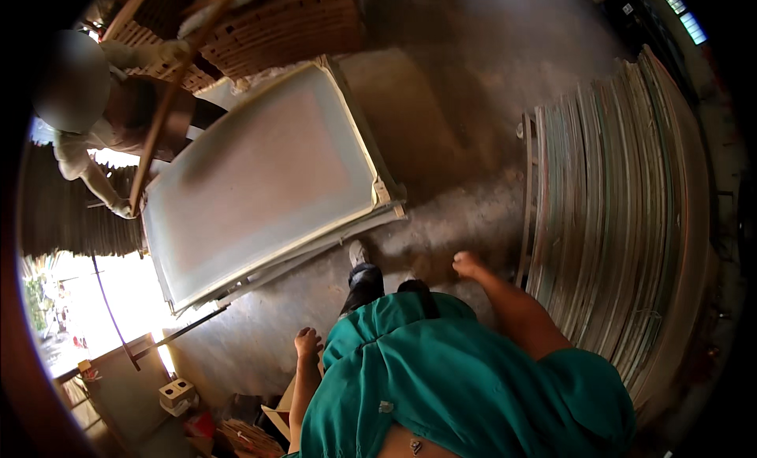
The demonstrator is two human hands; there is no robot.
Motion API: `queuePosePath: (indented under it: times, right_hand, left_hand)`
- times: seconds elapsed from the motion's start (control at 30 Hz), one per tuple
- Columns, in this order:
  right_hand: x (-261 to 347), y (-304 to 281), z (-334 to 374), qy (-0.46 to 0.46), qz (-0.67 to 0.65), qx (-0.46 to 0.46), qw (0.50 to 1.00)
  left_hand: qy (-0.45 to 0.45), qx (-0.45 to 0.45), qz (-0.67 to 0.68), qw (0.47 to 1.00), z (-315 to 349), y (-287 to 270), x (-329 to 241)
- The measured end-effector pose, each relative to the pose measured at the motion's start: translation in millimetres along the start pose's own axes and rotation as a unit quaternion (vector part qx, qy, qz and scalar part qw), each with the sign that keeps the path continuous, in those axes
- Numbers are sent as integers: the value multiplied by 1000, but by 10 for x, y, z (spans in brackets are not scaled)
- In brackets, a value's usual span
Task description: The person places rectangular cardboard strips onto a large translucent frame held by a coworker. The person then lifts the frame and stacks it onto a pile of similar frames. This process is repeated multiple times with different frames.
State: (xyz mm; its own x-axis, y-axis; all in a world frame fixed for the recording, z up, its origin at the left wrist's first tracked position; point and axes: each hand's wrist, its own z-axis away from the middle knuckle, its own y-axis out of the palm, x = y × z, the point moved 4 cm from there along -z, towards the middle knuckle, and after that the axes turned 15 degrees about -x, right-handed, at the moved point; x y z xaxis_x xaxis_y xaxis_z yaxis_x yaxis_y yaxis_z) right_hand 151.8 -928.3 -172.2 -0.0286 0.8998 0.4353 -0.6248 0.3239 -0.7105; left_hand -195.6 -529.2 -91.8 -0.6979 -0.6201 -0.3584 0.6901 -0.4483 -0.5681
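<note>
My left hand (307,342) hangs at my left side with its fingers curled in and nothing visible in them. On the other side my right hand (467,263) is held out over the floor, closed in a fist, apart from anything. Ahead and to the left lies a large framed panel (256,170), a pale translucent sheet in a light frame with a pinkish middle. It rests on other frames, and neither hand touches it. One shoe (359,254) of mine is on the floor near the panel's front edge.
At the right a long row of thin framed panels (607,198) stands on edge. Another person (130,127) at the far left holds a long wooden bar (162,115). Woven brown stacks (284,32) stand behind the panel. Concrete floor (449,174) runs between; a block (177,393) sits lower left.
</note>
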Motion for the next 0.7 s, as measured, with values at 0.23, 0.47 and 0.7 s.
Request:
queuePosePath:
  times: [0.23, 0.47, 0.7]
  right_hand:
    - [1120, -458, -725, -46, 133, -20, 990]
    - [2425, -400, -1984, -64, 175, -97, 978]
    - [3123, 33, -2547, 44, 177, -82, 980]
  left_hand:
    - [-50, -25, -24, 998, -372, -219, 109]
    - [-107, -23, -56, 992, -724, -317, 118]
    - [-105, -5, -60, 993, -1059, -298, -195]
